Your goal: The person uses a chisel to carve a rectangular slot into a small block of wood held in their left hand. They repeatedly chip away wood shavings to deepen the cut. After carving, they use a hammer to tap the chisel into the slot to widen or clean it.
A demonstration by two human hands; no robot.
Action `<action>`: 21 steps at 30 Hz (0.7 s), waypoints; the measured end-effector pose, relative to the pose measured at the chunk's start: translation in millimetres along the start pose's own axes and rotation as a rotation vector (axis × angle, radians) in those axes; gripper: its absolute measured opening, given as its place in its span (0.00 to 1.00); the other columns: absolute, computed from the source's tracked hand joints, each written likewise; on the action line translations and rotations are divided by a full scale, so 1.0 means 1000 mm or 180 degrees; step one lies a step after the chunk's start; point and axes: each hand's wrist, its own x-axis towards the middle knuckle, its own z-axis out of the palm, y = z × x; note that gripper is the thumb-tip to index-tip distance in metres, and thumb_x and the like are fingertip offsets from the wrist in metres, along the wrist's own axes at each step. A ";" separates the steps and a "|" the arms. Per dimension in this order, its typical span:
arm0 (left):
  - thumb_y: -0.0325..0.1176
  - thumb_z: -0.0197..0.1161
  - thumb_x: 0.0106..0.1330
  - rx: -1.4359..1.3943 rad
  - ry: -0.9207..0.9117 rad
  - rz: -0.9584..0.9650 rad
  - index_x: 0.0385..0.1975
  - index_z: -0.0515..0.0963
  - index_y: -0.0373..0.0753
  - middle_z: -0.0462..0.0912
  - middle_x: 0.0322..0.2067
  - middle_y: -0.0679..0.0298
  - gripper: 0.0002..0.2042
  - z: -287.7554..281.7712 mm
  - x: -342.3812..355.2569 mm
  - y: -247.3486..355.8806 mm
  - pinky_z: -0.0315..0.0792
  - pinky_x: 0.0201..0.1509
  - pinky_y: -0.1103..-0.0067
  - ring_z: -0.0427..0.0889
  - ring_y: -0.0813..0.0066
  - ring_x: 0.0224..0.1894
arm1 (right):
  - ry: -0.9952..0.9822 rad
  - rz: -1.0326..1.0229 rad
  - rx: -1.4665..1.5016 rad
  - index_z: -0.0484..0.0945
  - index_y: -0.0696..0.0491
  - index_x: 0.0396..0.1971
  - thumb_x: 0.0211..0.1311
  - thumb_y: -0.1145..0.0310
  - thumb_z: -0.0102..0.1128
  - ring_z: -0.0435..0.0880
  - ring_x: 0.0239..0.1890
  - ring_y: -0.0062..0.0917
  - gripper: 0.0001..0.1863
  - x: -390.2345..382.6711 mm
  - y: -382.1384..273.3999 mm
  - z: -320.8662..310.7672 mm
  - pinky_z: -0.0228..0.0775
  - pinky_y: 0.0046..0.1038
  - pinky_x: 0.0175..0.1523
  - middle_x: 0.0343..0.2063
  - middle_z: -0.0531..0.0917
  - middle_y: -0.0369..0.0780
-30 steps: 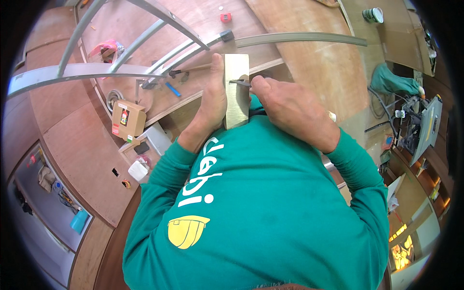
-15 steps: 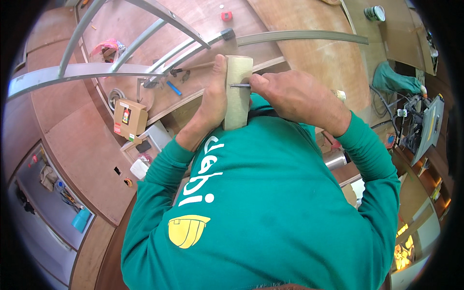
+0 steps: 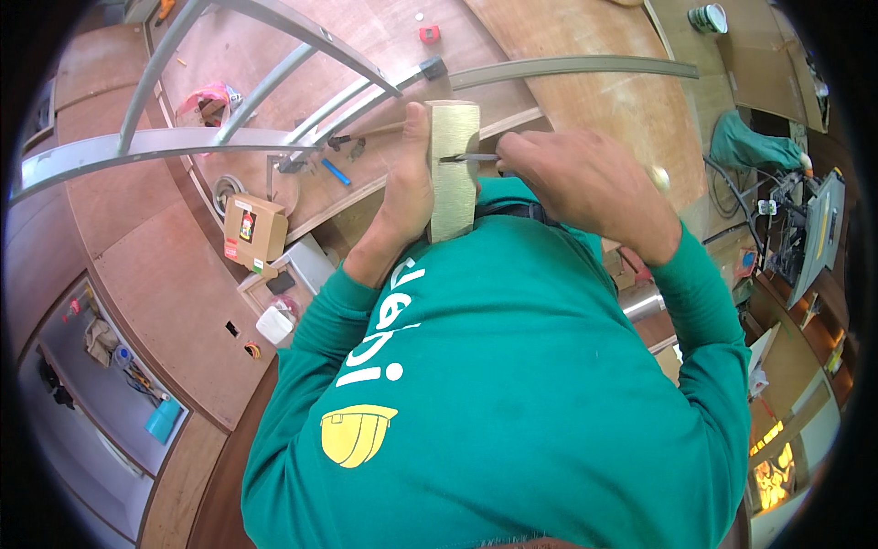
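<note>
Upright in front of my chest stands a pale yellowish, long rectangular block [image 3: 454,197], wood-like on its face. My left hand [image 3: 409,174] is closed on its left side, thumb pointing up along the edge. My right hand [image 3: 581,178] pinches a slim grey metal tool [image 3: 480,157] with a narrow tip. That tip lies against the upper half of the block's face, at a small dark mark. The tool's rear end is hidden in my right fingers, so its exact kind does not show. My left fingers are hidden behind the block.
A metal ladder [image 3: 265,87] reaches in from the upper left. Beyond my hands are a red tape measure [image 3: 429,35], a long metal strip [image 3: 576,65] and a blue-handled tool [image 3: 336,172]. A cardboard box [image 3: 256,231] sits left; a table saw-like machine [image 3: 814,238] stands right.
My right hand has drawn slightly right, showing more of the metal tool. A dark mark now shows at its tip. The view has shifted a little.
</note>
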 end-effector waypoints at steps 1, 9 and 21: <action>0.75 0.32 0.81 -0.0052 0.0043 0.0019 0.47 0.81 0.38 0.83 0.27 0.59 0.43 -0.002 0.002 0.000 0.79 0.26 0.75 0.85 0.69 0.24 | -0.0033 0.0154 -0.0082 0.74 0.54 0.46 0.69 0.74 0.61 0.89 0.35 0.49 0.09 -0.006 -0.005 -0.002 0.79 0.50 0.39 0.30 0.87 0.47; 0.73 0.34 0.83 -0.0088 0.0033 0.0043 0.50 0.81 0.36 0.84 0.32 0.61 0.41 -0.002 -0.003 -0.001 0.82 0.28 0.74 0.85 0.71 0.25 | 0.0112 0.0282 0.0097 0.73 0.54 0.45 0.70 0.73 0.61 0.88 0.38 0.48 0.08 -0.007 -0.015 0.017 0.79 0.49 0.39 0.32 0.87 0.48; 0.76 0.32 0.81 -0.0146 0.0036 -0.0024 0.42 0.83 0.40 0.83 0.26 0.60 0.43 -0.001 -0.004 -0.004 0.78 0.25 0.75 0.83 0.70 0.22 | 0.0526 -0.0023 0.0098 0.74 0.61 0.48 0.71 0.74 0.59 0.92 0.38 0.49 0.10 0.002 -0.021 0.042 0.85 0.47 0.41 0.33 0.89 0.52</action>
